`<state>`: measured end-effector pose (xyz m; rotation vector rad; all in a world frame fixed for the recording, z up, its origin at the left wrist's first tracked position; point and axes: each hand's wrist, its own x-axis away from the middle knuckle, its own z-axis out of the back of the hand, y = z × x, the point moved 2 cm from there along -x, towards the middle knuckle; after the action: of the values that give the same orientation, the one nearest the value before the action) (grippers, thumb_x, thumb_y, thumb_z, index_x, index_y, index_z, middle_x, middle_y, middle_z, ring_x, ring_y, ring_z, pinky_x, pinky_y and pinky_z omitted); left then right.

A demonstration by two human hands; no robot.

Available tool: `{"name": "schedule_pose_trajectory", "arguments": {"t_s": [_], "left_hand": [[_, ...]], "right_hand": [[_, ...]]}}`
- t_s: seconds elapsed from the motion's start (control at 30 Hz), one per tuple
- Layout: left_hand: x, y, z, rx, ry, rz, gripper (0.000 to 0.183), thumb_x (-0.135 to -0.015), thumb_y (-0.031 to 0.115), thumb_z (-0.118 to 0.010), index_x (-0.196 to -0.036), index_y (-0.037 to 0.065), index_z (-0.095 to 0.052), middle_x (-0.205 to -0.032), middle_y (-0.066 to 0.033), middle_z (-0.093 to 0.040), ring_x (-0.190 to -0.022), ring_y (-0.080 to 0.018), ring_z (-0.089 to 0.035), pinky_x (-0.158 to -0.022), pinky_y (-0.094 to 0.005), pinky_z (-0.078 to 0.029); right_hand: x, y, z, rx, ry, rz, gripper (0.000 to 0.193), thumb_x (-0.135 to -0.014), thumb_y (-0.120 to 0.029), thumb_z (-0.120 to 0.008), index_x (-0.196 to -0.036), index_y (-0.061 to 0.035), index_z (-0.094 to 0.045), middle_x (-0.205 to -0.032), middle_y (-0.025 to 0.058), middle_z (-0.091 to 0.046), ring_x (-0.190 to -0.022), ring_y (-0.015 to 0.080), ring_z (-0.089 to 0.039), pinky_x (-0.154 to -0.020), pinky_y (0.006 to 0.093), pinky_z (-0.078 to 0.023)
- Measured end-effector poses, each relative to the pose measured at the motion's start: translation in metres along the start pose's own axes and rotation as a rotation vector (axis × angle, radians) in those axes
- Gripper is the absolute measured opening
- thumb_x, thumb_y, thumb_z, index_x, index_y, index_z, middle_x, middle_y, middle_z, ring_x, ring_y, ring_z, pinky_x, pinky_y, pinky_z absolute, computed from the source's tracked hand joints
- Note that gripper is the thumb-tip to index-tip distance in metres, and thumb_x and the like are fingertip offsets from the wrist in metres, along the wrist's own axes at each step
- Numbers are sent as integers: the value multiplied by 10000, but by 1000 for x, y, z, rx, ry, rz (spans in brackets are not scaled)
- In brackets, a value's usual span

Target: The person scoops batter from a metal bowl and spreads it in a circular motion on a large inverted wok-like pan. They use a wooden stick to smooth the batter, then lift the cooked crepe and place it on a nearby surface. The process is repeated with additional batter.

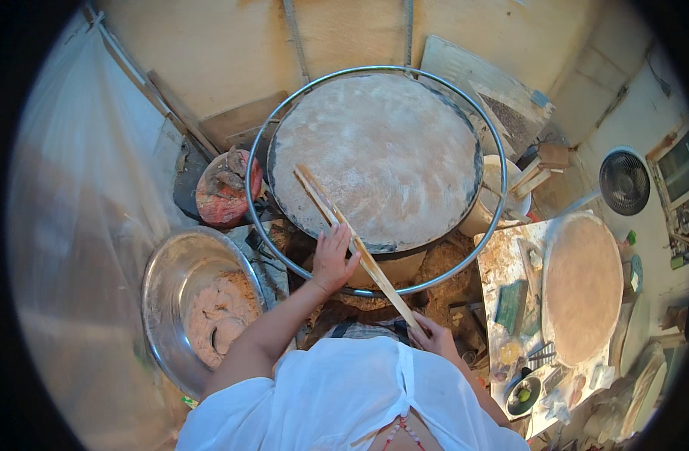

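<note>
A wide round griddle [480,174] stands before me, its top covered by a thin pale layer of batter [404,150]. A long, narrow wooden scraper [383,284] slants across the griddle's near edge, its far end over the batter. My right hand [437,338] is closed around the scraper's near end, close to my body. Farther up, my left hand [332,259] lies against the scraper's left side with its fingers stretched out and the thumb apart. The undersides of both hands are hidden.
A shiny metal hoop [502,192] circles the griddle. To my left sits a metal basin [150,301] with pinkish dough [228,301]; behind it is a red container [216,207]. At right, a cluttered table [502,259] bears a round flatbread [583,289]. A fan [625,182] stands beyond.
</note>
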<state>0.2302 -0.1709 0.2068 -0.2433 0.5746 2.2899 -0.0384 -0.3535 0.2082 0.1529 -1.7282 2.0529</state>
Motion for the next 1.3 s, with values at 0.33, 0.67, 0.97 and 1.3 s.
{"name": "schedule_pose_trajectory", "arguments": {"t_s": [0.33,0.67,0.97,1.3], "left_hand": [[-11,138,-81,322,-19,-261,546,-876,244,-574,-1344,-11,-452,-1433,-155,-416,-1363,-312,-348,-1116,-523,-202],[12,78,-40,131,-131,-174,586,-865,231,-580,-1384,4,-429,-1468,-149,-385,-1389,-324,-310,-1127,-527,-159],[-41,159,-95,256,-94,-410,630,-872,366,-573,-1319,-64,-464,-1434,-191,-401,-1369,-339,-317,-1121,-532,-188],[-4,90,-46,107,-183,-247,650,-839,366,-627,-1349,-2,-464,-1445,-173,-408,-1382,-326,-320,-1120,-553,-158]], "right_hand": [[126,123,18,-194,432,-91,435,-896,-107,-642,-1301,12,-535,-1069,158,-672,-968,170,-627,-811,301,-512],[95,71,3,-303,210,-135,411,-882,-83,-671,-1283,-67,-581,-966,44,-686,-804,100,-608,-698,273,-509],[111,70,36,115,545,-11,436,-867,-84,-667,-1286,-34,-559,-1054,133,-674,-897,164,-634,-792,287,-509],[100,67,4,-119,245,-191,416,-885,-91,-662,-1289,-58,-566,-1109,75,-676,-940,107,-613,-844,282,-502]]}}
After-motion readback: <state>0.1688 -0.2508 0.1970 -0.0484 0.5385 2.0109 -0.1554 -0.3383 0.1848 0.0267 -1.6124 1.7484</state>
